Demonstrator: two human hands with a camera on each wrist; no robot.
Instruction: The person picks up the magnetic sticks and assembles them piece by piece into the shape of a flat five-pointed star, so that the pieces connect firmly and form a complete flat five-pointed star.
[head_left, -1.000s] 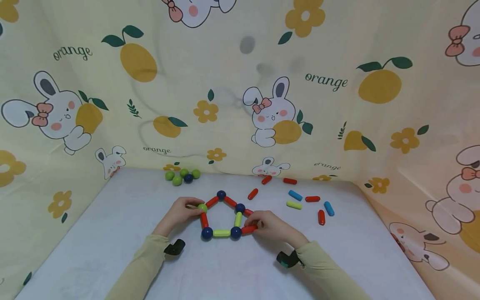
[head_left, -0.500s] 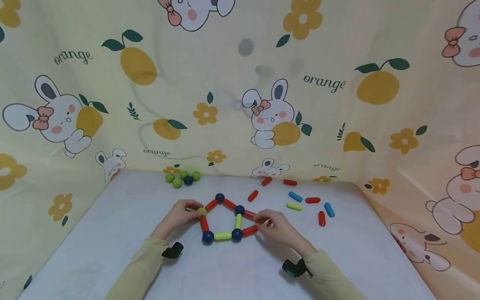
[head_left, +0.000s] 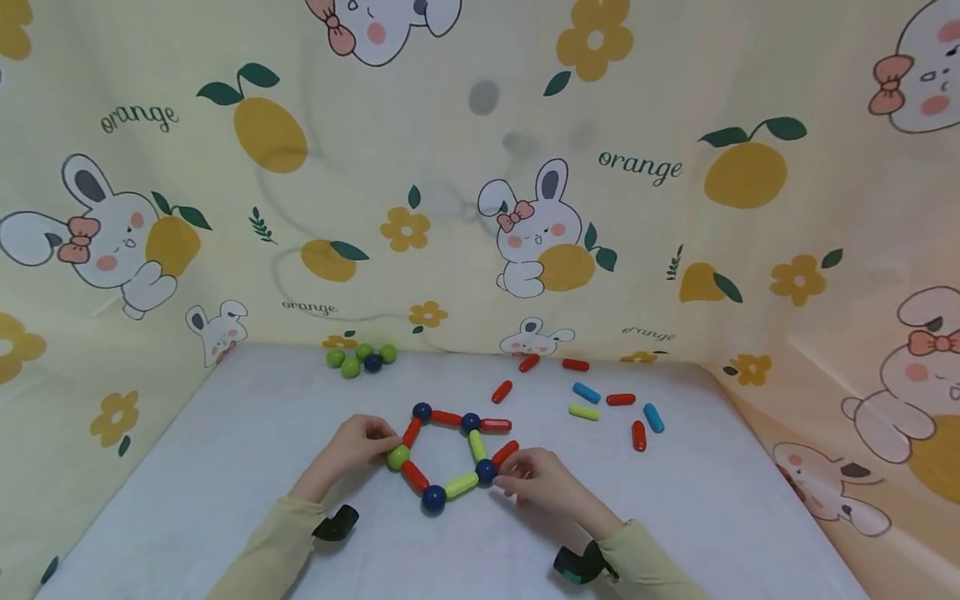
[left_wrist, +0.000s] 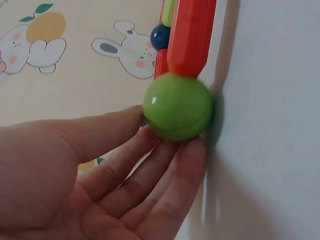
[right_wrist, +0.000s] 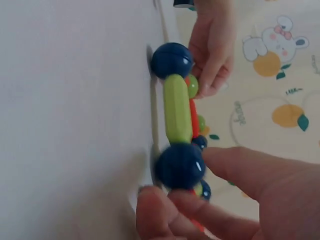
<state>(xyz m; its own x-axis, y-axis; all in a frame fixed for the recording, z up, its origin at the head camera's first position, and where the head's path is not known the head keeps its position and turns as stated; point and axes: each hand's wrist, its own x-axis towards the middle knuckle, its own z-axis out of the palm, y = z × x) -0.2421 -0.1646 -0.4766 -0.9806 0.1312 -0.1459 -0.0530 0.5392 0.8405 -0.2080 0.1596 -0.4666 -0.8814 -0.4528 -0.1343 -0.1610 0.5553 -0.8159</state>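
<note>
My left hand [head_left: 356, 443] pinches a green ball [head_left: 398, 457] at the left corner of a five-sided ring of balls and rods on the table. Thumb and fingertips close on that green ball [left_wrist: 178, 106] in the left wrist view. At the ring's right front corner, my right hand [head_left: 543, 485] holds a dark blue ball [right_wrist: 180, 166] between thumb and fingers. Red rods and two yellow-green rods link the corners; a dark blue ball [head_left: 433, 499] forms the front corner. Two red rods stick out rightward, one [head_left: 496, 425] from the back right ball, the other [head_left: 506, 453] partly behind my right hand.
Loose green balls [head_left: 350, 367] and one dark blue ball [head_left: 373, 362] lie at the back left of the white table [head_left: 247, 433]. Scattered at the back right are red rods [head_left: 639, 436], blue rods [head_left: 654, 418] and a yellow-green rod [head_left: 584, 412]. A printed cloth rises behind.
The ring has turned and its left side has come nearer, along with my left hand. My right hand has gone from the protruding red rods to the dark blue corner ball.
</note>
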